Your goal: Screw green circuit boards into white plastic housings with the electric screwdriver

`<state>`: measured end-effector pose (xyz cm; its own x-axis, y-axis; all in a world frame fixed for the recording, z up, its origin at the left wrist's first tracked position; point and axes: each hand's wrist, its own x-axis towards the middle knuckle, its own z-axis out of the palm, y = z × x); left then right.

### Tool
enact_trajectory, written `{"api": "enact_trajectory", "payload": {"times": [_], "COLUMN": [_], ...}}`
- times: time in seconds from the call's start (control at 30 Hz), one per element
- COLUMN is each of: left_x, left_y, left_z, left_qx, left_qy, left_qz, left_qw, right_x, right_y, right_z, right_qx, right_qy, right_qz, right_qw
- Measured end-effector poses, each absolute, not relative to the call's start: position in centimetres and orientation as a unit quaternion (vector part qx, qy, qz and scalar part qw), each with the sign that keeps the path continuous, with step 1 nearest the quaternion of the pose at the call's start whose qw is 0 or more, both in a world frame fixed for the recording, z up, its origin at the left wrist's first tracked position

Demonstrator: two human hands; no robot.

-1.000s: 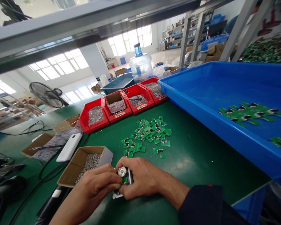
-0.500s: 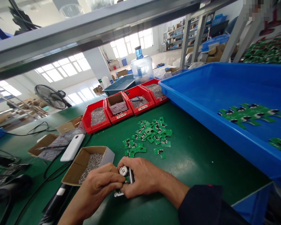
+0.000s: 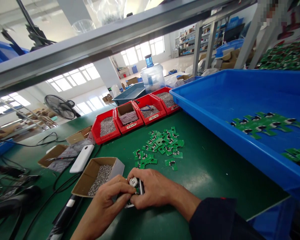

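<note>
My left hand (image 3: 110,200) and my right hand (image 3: 153,190) meet low in the middle of the green bench, fingers closed around a small metal fixture (image 3: 135,184) with a round silver knob on top and a bit of green circuit board inside. The fingertips of both hands pinch at it. Just left of my hands stands an open cardboard box of small screws (image 3: 98,176). Beyond my hands lies a loose pile of small green circuit boards (image 3: 162,143).
Red bins of screws (image 3: 107,128) line the back of the bench, with a water jug (image 3: 152,75) behind. A large blue tray (image 3: 215,113) with green boards sits at right. A white device (image 3: 82,158), cardboard boxes and cables lie at left; a fan (image 3: 60,106) stands far left.
The view has drifted a little, so everything sits slightly right and lower. My hands stay together on the fixture with only small finger movements.
</note>
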<state>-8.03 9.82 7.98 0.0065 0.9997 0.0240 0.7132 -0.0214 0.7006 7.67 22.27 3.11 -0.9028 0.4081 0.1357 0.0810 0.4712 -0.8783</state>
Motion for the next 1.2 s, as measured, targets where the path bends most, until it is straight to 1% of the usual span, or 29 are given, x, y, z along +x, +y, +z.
{"api": "enact_trajectory", "payload": {"times": [0.2, 0.4, 0.47, 0.57, 0.63, 0.67, 0.73, 0.83, 1.0, 1.2], "left_x": [-7.9, -7.9, -9.0, -12.3, -14.9, -16.0, -17.5, -17.9, -17.0, -17.3], "left_y": [9.9, 8.4, 7.9, 8.1, 9.2, 9.8, 11.1, 12.4, 12.5, 12.4], "left_z": [8.2, 9.3, 9.6, 9.6, 9.3, 8.9, 8.2, 7.3, 7.3, 7.5], "left_qx": [0.611, 0.677, 0.678, 0.601, 0.531, 0.515, 0.510, 0.520, 0.526, 0.534], "left_qy": [0.704, 0.658, 0.669, 0.754, 0.823, 0.842, 0.846, 0.834, 0.830, 0.822], "left_qz": [0.258, 0.233, 0.230, 0.238, 0.183, 0.133, 0.081, 0.048, 0.031, 0.049], "left_qw": [0.252, 0.231, 0.198, 0.113, 0.083, 0.097, 0.134, 0.176, 0.185, 0.192], "right_x": [7.5, 7.6, 7.7, 7.8, 7.9, 7.9, 8.0, 7.9, 7.7, 7.6], "right_y": [22.2, 22.3, 22.3, 22.3, 22.3, 22.2, 22.2, 22.2, 22.2, 22.2], "right_z": [2.7, 2.9, 3.2, 3.7, 4.0, 4.2, 4.5, 4.7, 4.4, 4.5], "right_qx": [-0.139, -0.140, -0.145, -0.149, -0.150, -0.152, -0.154, -0.153, -0.153, -0.156], "right_qy": [-0.841, -0.844, -0.842, -0.840, -0.839, -0.838, -0.836, -0.834, -0.833, -0.832], "right_qz": [0.495, 0.491, 0.495, 0.501, 0.502, 0.503, 0.507, 0.513, 0.515, 0.518], "right_qw": [0.170, 0.165, 0.159, 0.147, 0.147, 0.147, 0.144, 0.134, 0.129, 0.126]}}
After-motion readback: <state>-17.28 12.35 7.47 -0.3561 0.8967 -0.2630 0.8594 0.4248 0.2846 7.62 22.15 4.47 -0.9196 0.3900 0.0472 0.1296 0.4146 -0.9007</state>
